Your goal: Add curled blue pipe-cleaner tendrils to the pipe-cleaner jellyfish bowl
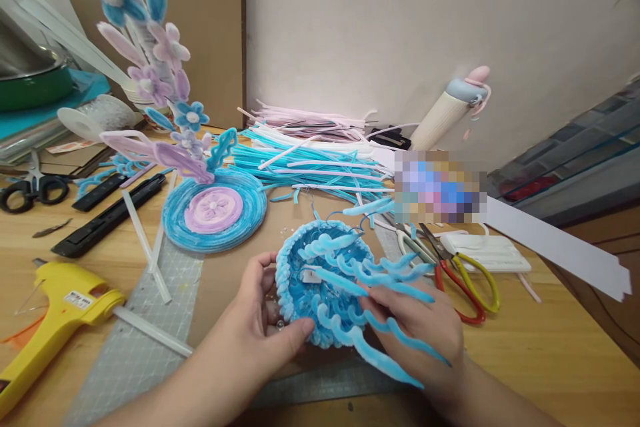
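Pinching the blue fuzzy bowl by its left rim with the left hand, over the brown cardboard, facing its opening toward the camera. Curling the right hand among the blue tendrils; can't tell if pinching one. Seeing coiled blue disc just beyond, left; pipe cleaners behind; glue gun far left.

Glue gun left of held piece, pipe cleaners behind, scissors right
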The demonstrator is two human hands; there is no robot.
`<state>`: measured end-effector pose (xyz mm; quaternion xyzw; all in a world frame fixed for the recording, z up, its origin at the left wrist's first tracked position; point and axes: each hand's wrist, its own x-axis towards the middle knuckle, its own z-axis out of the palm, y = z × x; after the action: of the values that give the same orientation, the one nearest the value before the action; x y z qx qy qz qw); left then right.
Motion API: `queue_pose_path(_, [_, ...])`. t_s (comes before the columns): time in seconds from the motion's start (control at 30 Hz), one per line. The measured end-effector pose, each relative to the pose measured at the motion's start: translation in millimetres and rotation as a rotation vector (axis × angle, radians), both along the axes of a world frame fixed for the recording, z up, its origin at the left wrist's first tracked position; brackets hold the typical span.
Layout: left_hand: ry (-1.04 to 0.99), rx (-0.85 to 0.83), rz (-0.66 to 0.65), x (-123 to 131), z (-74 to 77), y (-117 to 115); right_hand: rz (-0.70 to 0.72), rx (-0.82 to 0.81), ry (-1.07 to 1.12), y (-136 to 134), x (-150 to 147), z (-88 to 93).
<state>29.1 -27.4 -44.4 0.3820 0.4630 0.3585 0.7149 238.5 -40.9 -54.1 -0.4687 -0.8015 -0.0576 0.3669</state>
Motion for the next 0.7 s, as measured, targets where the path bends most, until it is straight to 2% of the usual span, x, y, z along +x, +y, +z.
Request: queue_pose_path(0.7, [-0.002, -0.001, -0.003, 0.6, 0.3, 0.1, 0.064, 0.034, 0.007, -0.2, 6.8, -9.1])
